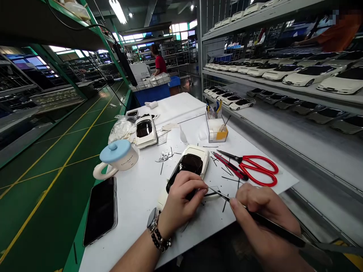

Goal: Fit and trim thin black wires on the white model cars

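Observation:
A white model car with a dark roof and windows lies on the white table, partly covered by my left hand. That hand rests over the car's side, thumb and forefinger pinched together on something too small to make out. My right hand grips dark tweezers, whose fine tips reach to the left fingertips. Thin black strips are scattered beside the car. Close to the right hand lie a red utility knife and red-handled scissors.
A second white model car, a lidded mug and a phone occupy the left side. A clear tool box stands at the back. Racks of model cars line the right. A person in red is farther off.

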A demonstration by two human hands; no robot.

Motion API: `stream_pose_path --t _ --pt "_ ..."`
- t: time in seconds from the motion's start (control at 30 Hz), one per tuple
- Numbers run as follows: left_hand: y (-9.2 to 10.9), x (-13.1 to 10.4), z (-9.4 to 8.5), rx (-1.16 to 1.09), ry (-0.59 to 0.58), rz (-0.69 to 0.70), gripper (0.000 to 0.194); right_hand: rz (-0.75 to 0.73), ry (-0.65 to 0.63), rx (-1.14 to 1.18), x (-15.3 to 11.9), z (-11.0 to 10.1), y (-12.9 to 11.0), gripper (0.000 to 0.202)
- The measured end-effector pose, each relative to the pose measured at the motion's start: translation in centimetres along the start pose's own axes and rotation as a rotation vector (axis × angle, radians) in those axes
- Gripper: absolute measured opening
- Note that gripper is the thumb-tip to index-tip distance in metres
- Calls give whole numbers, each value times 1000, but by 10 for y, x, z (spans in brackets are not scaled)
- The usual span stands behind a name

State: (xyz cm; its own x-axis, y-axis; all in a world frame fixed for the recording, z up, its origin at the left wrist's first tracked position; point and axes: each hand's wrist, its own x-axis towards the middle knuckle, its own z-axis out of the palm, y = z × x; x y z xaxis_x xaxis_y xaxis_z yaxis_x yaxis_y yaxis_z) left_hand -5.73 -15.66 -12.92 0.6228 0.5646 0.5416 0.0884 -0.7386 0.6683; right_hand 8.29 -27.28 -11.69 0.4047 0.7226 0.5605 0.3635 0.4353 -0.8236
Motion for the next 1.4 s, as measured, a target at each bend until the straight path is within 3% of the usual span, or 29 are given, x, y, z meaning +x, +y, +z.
stream_pose_path --t 0.73,0.93,1.17,1.4 --pt "1 0 0 -6 -5 -43 7 -24 -19 -67 -6 2 6 31" --pt "2 0 0 -40 36 -83 6 -74 20 -27 0 -5 6 29" --pt "1 1 -1 -88 59 -112 6 67 -84 115 7 -17 25 17" --pt "-4 0 -1 -106 108 -130 5 150 -72 190 4 -35 46 15"
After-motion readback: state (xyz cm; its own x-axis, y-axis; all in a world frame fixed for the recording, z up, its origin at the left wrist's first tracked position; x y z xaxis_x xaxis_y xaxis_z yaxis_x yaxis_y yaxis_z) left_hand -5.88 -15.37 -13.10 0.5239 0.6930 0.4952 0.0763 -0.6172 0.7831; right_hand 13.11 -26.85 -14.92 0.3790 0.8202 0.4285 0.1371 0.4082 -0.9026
